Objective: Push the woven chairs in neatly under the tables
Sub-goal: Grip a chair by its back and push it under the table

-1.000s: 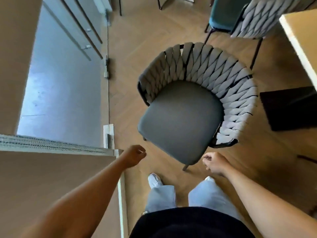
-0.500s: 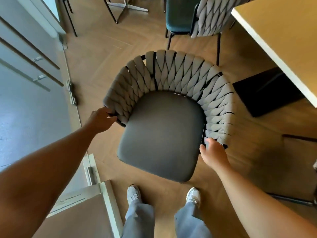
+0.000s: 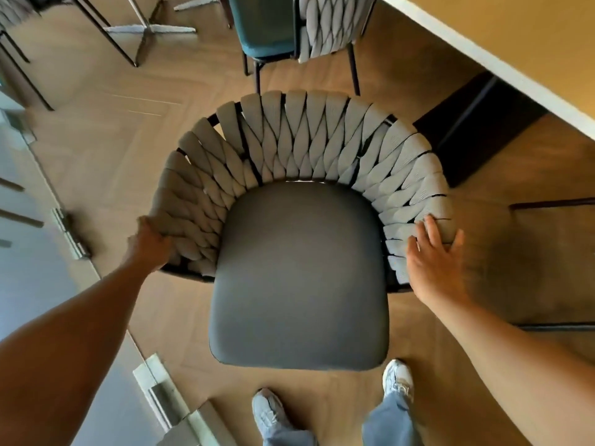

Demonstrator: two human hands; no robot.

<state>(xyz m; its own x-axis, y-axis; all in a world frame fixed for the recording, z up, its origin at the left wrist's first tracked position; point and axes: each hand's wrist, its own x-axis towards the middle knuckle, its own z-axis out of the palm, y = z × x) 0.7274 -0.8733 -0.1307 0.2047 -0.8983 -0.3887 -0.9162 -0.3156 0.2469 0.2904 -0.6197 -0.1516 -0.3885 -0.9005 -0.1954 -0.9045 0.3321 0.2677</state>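
Just ahead of the shoes, the woven chair stands between both hands: left hand grips its left woven arm, right hand lies on the right arm, fingers straight and spread. Farther right, apart, runs the table.

We see a woven chair with pale grey braided straps and a dark grey seat. Beyond it, a second chair has a teal seat. The tabletop is tan with a white edge, above a herringbone wood floor.
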